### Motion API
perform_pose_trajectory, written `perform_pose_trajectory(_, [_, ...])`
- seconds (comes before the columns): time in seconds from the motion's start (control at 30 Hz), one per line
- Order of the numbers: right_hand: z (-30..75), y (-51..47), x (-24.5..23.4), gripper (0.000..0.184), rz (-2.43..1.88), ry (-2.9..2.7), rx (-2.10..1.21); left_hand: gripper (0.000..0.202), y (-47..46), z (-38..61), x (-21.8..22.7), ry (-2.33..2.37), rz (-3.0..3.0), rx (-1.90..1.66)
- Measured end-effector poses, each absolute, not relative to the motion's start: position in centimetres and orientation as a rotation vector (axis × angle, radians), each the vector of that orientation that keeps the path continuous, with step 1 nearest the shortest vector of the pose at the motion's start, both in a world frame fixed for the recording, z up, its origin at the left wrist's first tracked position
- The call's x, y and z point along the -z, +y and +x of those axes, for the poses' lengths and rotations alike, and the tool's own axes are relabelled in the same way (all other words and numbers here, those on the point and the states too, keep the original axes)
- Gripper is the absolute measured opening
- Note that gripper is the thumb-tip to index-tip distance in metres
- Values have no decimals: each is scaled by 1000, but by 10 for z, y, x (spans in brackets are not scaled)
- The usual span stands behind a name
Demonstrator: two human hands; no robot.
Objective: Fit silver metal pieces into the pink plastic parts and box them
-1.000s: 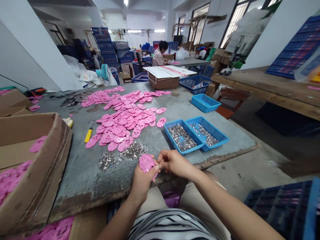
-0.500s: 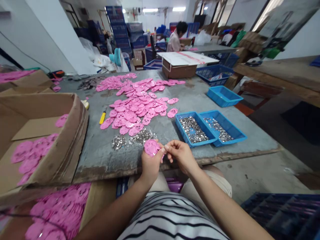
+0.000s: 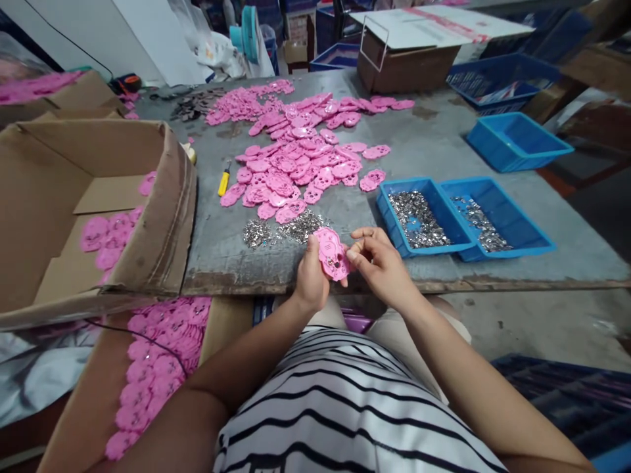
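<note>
A pink plastic piece [image 3: 331, 255], roundish with small holes and a dark spot near its lower end, is gripped in my left hand [image 3: 311, 276], thumb along its left edge. At the piece's right edge, my right hand [image 3: 378, 263] has thumb and forefinger pinched together; whatever is between them is too small to make out. Just beyond my hands on the table lie two heaps of small shiny metal parts [image 3: 300, 226]. Behind these spreads a large pile of similar pink pieces [image 3: 296, 161].
Two blue trays [image 3: 466, 248] of metal parts stand to the right, with another blue tray [image 3: 517, 141] behind. A yellow-handled screwdriver [image 3: 224, 181] lies left of the pile. Cardboard boxes [image 3: 167, 197] holding pink pieces flank my left side. The table's worn front edge [image 3: 236, 289] is close to me.
My view has tipped downward. The pink piece has turned so more of its flat face shows, and my right fingers have stayed pinched close to its edge.
</note>
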State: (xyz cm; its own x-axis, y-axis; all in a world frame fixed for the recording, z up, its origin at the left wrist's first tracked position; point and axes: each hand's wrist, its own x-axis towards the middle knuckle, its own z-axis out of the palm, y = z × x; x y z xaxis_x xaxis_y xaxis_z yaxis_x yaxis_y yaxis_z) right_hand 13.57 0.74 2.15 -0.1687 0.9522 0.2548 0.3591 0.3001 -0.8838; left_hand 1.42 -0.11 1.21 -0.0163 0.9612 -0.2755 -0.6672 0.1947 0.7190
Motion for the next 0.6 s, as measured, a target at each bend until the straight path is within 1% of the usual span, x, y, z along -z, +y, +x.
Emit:
perform_pose_trajectory(0.17, [135,6,-24,15,-1189,-1802,-903,44,-2,16,-11,872,404,-1364])
perform_pose_trajectory(0.6, [138,8,-26,17,-1229,-1805,-1010,50,-1,17,-11,853,434,-1324])
